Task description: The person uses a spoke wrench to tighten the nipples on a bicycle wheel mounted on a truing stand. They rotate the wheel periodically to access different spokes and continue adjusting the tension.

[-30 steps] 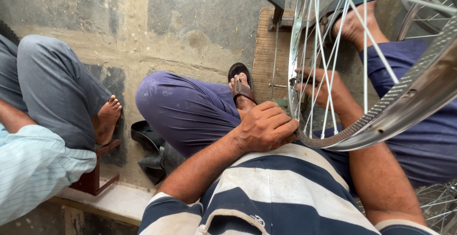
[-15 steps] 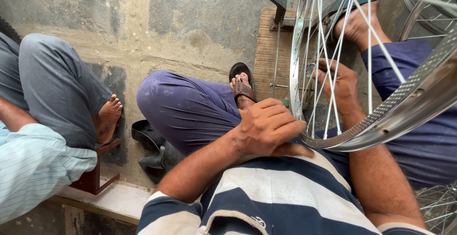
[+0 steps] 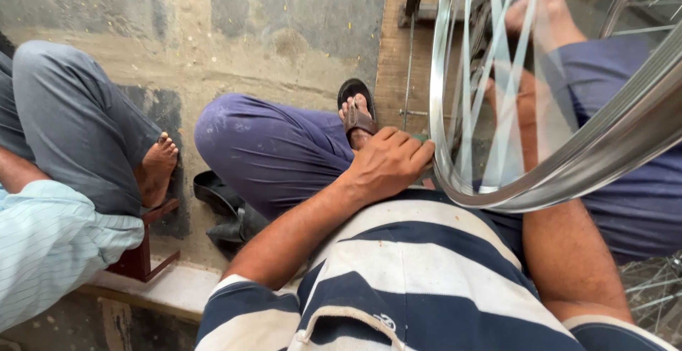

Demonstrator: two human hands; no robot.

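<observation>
Looking down, we see a bare bicycle rim (image 3: 561,173) with its spokes (image 3: 465,102) blurred, held upright over the lap and filling the right half of the view. Our left hand (image 3: 387,163) is curled beside the rim's lower left edge, fingers (image 3: 412,150) folded together and touching or very nearly touching the metal; a small green thing (image 3: 420,138) peeks out at the fingertips, too little of it showing to name. Whether the hand is clamped on that thing or only closed near it we cannot tell. Our right hand (image 3: 508,92) lies behind the spokes, smeared by the blur — its forearm (image 3: 568,258) runs up under the rim, but how its fingers stand, open or closed, we cannot tell.

Below the hands is a striped shirt (image 3: 419,280), navy and white. The left knee in purple trousers (image 3: 270,148) bends across the middle, ending in a foot in a brown sandal (image 3: 357,109) that rests at the edge of a wooden board (image 3: 394,52). A black shoe (image 3: 224,202) lies on the concrete floor (image 3: 213,24) just under that knee.

At the left sits another person — grey trousers (image 3: 64,116), a bare foot (image 3: 156,166) on a low red stool (image 3: 145,251), and a pale striped sleeve (image 3: 50,251) at the corner.
</observation>
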